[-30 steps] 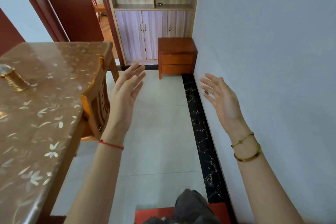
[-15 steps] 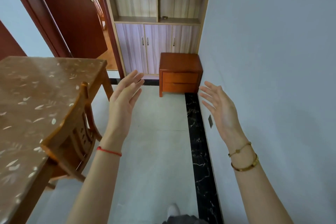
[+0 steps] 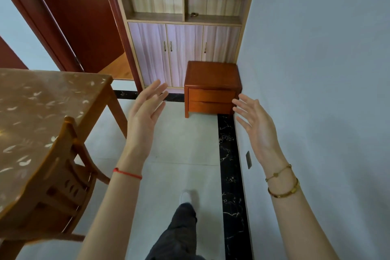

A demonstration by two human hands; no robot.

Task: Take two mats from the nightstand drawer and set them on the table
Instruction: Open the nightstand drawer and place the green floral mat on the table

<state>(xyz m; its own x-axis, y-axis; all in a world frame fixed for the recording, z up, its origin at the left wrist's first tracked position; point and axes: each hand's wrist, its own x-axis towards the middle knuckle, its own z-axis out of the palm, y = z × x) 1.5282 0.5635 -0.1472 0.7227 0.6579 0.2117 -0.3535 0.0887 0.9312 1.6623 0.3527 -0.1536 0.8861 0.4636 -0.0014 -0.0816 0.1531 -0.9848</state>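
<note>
Fingers (image 3: 153, 92) of both the left hand (image 3: 143, 118) and right hand (image 3: 256, 124) are spread and empty; approach the nightstand (image 3: 212, 88) squarely, both drawers closed, mats unseen, table (image 3: 42, 107) at left.

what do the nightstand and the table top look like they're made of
Nightstand: apparently reddish-brown wood, smooth and slightly glossy, with faint grain. Table: wooden legs; its top looks covered by a shiny, probably plastic sheet with pale leaf prints, judging by the glare.

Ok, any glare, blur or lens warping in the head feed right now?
Head view: wide-angle bending at the edges; soft glare on the glossy table; slight motion blur on the left hand and chair; nightstand evenly lit and fairly sharp.
</note>
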